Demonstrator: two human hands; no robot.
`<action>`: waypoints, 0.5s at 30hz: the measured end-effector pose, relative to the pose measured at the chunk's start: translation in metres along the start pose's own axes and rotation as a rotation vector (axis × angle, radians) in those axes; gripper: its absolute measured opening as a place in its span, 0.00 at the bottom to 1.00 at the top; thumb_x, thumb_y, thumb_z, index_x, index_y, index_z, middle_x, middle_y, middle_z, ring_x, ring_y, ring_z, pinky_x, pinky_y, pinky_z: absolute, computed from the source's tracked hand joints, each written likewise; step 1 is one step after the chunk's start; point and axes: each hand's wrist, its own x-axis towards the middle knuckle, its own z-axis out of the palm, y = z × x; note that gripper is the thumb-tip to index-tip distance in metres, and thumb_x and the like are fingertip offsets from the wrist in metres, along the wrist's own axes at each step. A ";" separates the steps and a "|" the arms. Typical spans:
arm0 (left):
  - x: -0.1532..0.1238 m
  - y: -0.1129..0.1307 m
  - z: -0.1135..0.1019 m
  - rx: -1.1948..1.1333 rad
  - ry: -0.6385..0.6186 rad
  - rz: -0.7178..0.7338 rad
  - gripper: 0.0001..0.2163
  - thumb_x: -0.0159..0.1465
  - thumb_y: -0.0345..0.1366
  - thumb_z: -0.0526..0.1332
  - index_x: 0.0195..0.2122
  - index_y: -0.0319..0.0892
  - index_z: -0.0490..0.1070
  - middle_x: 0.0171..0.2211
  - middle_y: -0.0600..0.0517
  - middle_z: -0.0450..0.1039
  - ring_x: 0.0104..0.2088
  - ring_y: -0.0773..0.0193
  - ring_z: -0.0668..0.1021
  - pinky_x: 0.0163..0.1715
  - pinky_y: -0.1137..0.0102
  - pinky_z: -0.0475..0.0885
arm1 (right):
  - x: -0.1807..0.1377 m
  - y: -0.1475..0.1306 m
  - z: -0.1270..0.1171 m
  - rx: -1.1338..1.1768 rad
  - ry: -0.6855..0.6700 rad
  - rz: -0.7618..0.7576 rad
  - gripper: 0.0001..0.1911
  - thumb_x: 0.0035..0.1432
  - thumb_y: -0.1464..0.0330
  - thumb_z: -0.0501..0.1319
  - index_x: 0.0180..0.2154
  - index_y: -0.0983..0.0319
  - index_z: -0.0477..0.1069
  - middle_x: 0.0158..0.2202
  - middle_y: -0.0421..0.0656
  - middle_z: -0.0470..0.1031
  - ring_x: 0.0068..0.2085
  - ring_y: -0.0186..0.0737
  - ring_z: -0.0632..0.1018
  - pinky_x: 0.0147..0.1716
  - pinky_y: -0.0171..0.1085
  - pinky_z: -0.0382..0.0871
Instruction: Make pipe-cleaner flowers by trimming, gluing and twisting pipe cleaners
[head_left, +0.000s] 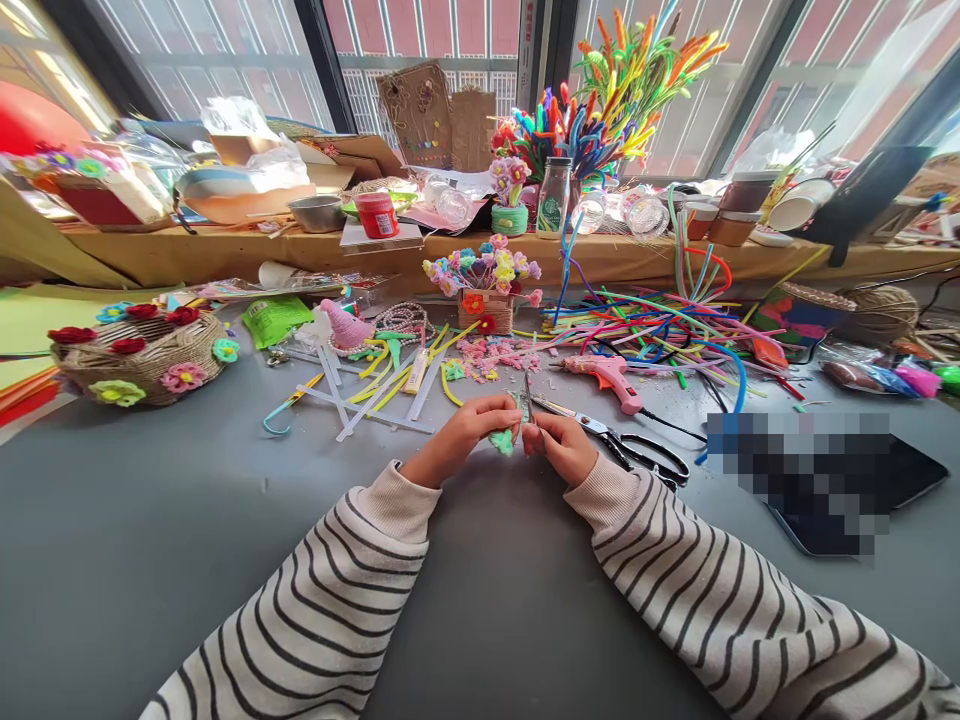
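My left hand (471, 428) is closed in a pinch on a small green pipe-cleaner piece (502, 441) just above the grey table (150, 540). My right hand (561, 443) is closed too, pinching a thin green stem (527, 395) that sticks up from the same piece. The two hands nearly touch at the table's middle. Both arms wear striped sleeves. Right of my right hand lie black-handled scissors (637, 452) and a pink glue gun (609, 377).
Loose pipe cleaners (660, 330) spread across the right side. A small box of pipe-cleaner flowers (486, 290) stands behind my hands. A woven basket with flowers (142, 355) sits at left. A dark tablet (855, 490) lies at right. The window ledge holds jars and craft supplies.
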 end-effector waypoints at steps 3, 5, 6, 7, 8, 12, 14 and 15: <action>0.000 -0.001 -0.001 0.007 -0.008 -0.015 0.09 0.51 0.36 0.52 0.17 0.38 0.57 0.17 0.57 0.57 0.21 0.72 0.62 0.23 0.75 0.56 | 0.000 0.002 0.000 -0.029 0.010 0.004 0.20 0.51 0.58 0.47 0.16 0.63 0.59 0.15 0.37 0.60 0.19 0.28 0.61 0.21 0.29 0.56; 0.001 -0.003 -0.002 0.011 0.007 0.000 0.09 0.52 0.36 0.52 0.17 0.38 0.57 0.16 0.57 0.57 0.21 0.72 0.62 0.24 0.75 0.56 | 0.000 0.004 0.001 -0.063 0.060 0.013 0.19 0.51 0.59 0.49 0.15 0.63 0.58 0.14 0.36 0.59 0.18 0.28 0.60 0.20 0.29 0.55; 0.001 -0.004 -0.003 0.013 0.013 0.010 0.09 0.52 0.36 0.52 0.17 0.39 0.57 0.16 0.57 0.57 0.21 0.72 0.62 0.25 0.74 0.57 | 0.000 0.004 0.001 -0.074 0.083 0.013 0.19 0.51 0.60 0.49 0.14 0.63 0.57 0.13 0.36 0.59 0.18 0.28 0.60 0.20 0.29 0.55; 0.001 -0.004 -0.003 0.016 0.016 0.021 0.09 0.52 0.36 0.52 0.17 0.38 0.57 0.16 0.57 0.57 0.21 0.72 0.62 0.26 0.74 0.57 | 0.000 0.004 0.001 -0.080 0.100 0.013 0.19 0.50 0.60 0.50 0.14 0.63 0.57 0.13 0.36 0.58 0.18 0.28 0.60 0.19 0.29 0.55; 0.001 -0.005 -0.004 0.019 0.019 0.032 0.09 0.52 0.35 0.51 0.17 0.38 0.57 0.16 0.57 0.57 0.21 0.72 0.62 0.26 0.74 0.57 | 0.000 0.003 0.000 -0.084 0.113 0.014 0.19 0.50 0.61 0.50 0.13 0.63 0.56 0.13 0.35 0.58 0.17 0.28 0.59 0.19 0.29 0.55; 0.002 -0.004 -0.004 0.022 0.038 0.072 0.10 0.53 0.35 0.51 0.17 0.38 0.57 0.16 0.57 0.57 0.21 0.73 0.62 0.25 0.75 0.56 | 0.000 0.001 0.000 -0.077 0.150 0.030 0.19 0.49 0.59 0.50 0.13 0.62 0.55 0.12 0.35 0.57 0.17 0.27 0.57 0.18 0.29 0.53; 0.002 -0.003 -0.003 0.026 0.033 0.073 0.10 0.53 0.35 0.51 0.17 0.38 0.57 0.16 0.58 0.57 0.20 0.73 0.61 0.24 0.75 0.56 | 0.000 0.001 0.000 -0.031 0.100 0.025 0.21 0.49 0.57 0.49 0.14 0.63 0.57 0.13 0.36 0.57 0.18 0.28 0.58 0.19 0.29 0.53; 0.001 -0.003 -0.003 0.030 0.021 0.067 0.09 0.53 0.35 0.51 0.17 0.38 0.57 0.16 0.58 0.57 0.20 0.73 0.61 0.24 0.75 0.56 | 0.000 0.002 0.001 0.003 0.062 0.017 0.22 0.50 0.55 0.47 0.14 0.63 0.58 0.13 0.36 0.56 0.18 0.28 0.58 0.19 0.29 0.53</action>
